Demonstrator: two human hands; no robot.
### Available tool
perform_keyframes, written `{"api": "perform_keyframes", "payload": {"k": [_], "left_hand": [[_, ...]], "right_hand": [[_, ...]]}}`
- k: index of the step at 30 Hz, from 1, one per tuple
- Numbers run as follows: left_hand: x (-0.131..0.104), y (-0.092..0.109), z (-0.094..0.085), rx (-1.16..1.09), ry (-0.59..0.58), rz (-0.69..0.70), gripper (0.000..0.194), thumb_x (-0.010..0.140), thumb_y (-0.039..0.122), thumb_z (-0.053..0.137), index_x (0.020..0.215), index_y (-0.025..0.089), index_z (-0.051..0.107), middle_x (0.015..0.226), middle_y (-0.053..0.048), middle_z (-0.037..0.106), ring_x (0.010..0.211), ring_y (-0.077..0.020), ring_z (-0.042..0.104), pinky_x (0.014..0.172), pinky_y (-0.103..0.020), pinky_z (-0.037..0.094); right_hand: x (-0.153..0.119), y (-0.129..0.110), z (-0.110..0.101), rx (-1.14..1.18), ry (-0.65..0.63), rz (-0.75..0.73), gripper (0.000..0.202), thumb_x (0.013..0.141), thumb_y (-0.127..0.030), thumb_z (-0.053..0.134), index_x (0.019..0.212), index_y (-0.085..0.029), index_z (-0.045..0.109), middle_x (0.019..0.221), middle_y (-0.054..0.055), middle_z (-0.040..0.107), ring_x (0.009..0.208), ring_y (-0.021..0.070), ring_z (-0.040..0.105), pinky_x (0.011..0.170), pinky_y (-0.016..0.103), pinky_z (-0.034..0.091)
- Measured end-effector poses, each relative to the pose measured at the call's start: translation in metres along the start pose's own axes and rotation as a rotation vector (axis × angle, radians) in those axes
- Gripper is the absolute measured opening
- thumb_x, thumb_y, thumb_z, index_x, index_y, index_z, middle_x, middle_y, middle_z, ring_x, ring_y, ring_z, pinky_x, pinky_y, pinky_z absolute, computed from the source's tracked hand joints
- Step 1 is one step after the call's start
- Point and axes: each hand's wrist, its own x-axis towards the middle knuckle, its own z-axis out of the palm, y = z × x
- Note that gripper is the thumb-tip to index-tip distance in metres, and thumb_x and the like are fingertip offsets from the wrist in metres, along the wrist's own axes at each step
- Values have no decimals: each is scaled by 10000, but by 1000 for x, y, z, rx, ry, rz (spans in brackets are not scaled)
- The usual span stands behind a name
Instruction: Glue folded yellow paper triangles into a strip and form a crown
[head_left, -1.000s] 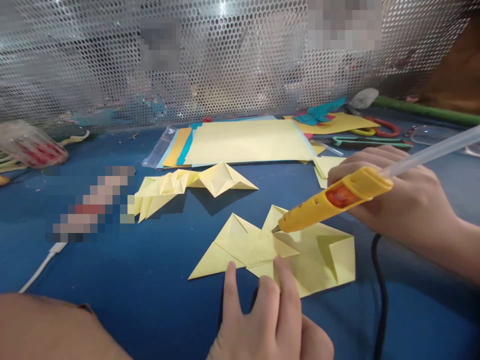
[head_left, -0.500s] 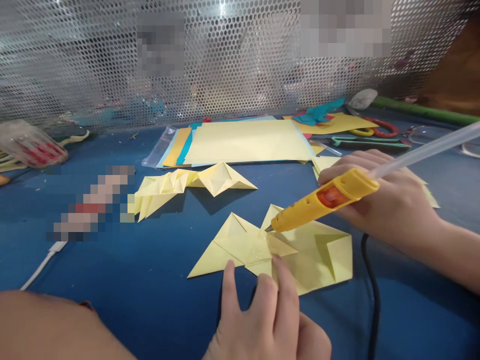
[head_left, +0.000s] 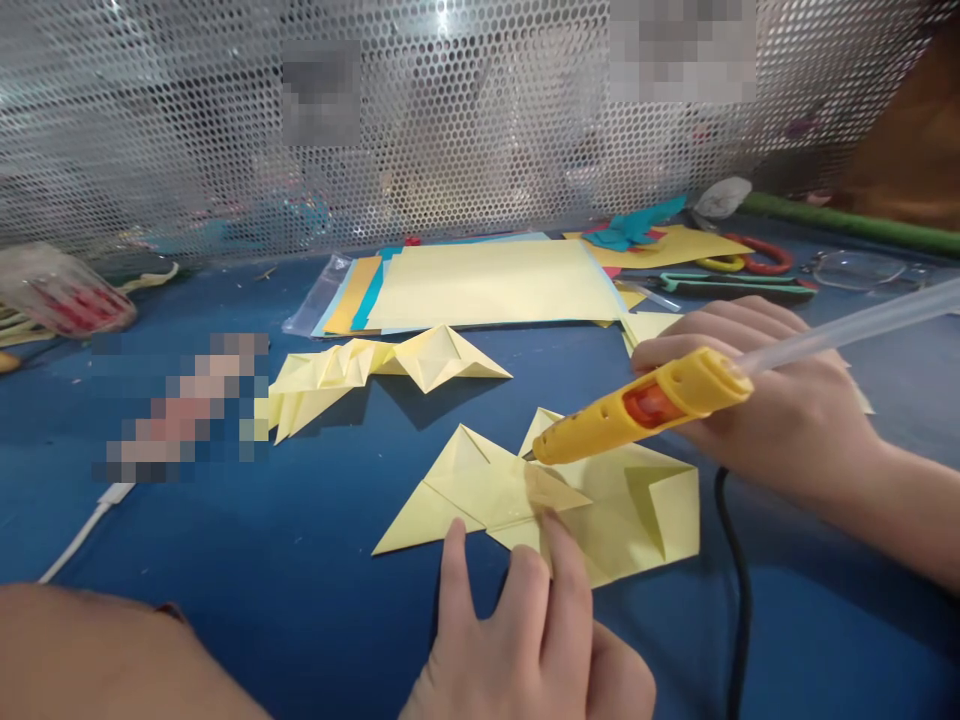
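Observation:
My right hand (head_left: 780, 390) is wrapped round a yellow hot glue gun (head_left: 652, 400) with an orange window and a clear glue stick out of its back. Its metal nozzle points left and down, at or just over the middle of a folded pale yellow paper piece (head_left: 457, 475). The hand hides the gun's handle. From below, my left hand (head_left: 532, 630) rests with spread fingers on the paper's near edge, pressing it to the table; its thumb side is partly hidden. Behind lies a second pleated yellow paper piece (head_left: 435, 360), apart from both hands.
A stack of coloured paper (head_left: 495, 285) lies at the back, with scissors (head_left: 757, 255) and a green-edged cutter-like tool (head_left: 735, 285) to its right. A black cord (head_left: 735, 590) runs near my right wrist. A plastic cup (head_left: 60, 290) lies far left. Perforated metal mesh (head_left: 465, 130) stands behind.
The glue gun has shifted slightly left, its nozzle staying near the paper's middle. My left hand still presses the paper. The whole view has shifted a little.

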Motion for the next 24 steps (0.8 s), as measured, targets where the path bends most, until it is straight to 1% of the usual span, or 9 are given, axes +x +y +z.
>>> {"api": "perform_keyframes", "payload": {"k": [5,7,11,15,18,21,24], "left_hand": [[-1,1,2,-3,17,-1,290,1034,335,648,752,270,624,1178,-47,790,915,-264,559,884,-484,705],[-2,0,2,-1,22,4,292,1024,339,663,743,267,622,1214,-42,788,900,-257,564,885,-478,698],[0,0,0,5,12,2,280,1024,304,649,748,268,623,1251,-31,790,906,-255,573,888,-470,687],[0,0,-1,23,10,7,288,1027,295,629,741,268,609,1313,-31,775,904,-257,557,880,-472,682],[-1,0,-1,17,7,1,274,1020,324,668,756,270,621,1259,-31,786,898,-259,560,890,-476,678],[-1,0,-1,-5,2,-4,271,1004,348,717,759,270,632,1183,-23,794,895,-253,575,910,-476,676],[0,0,-1,-4,3,-1,295,1014,375,712,753,266,626,1245,-26,784,882,-250,571,897,-475,682]], "right_hand": [[-4,9,-1,0,-30,-12,110,1105,-266,514,1000,-261,546,848,31,690,769,226,659,696,381,457],[-5,13,-2,2,-30,-17,102,1096,-281,543,996,-262,554,868,29,710,782,222,681,701,377,463],[-4,14,-6,6,-39,-32,114,1097,-322,555,997,-266,560,834,16,699,717,213,652,670,375,455],[3,10,-9,-1,-23,-50,105,1114,-311,510,1021,-278,544,795,-1,676,727,214,638,648,373,445],[7,8,-9,30,-3,-64,112,1125,-283,475,1024,-281,523,770,-16,650,687,199,604,646,362,453],[9,7,-10,56,-18,-74,135,1137,-269,436,1026,-279,512,762,-20,642,663,189,589,638,357,454],[7,7,-11,52,-11,-74,128,1134,-264,444,1030,-278,518,754,-19,636,662,189,587,644,364,458]]}}
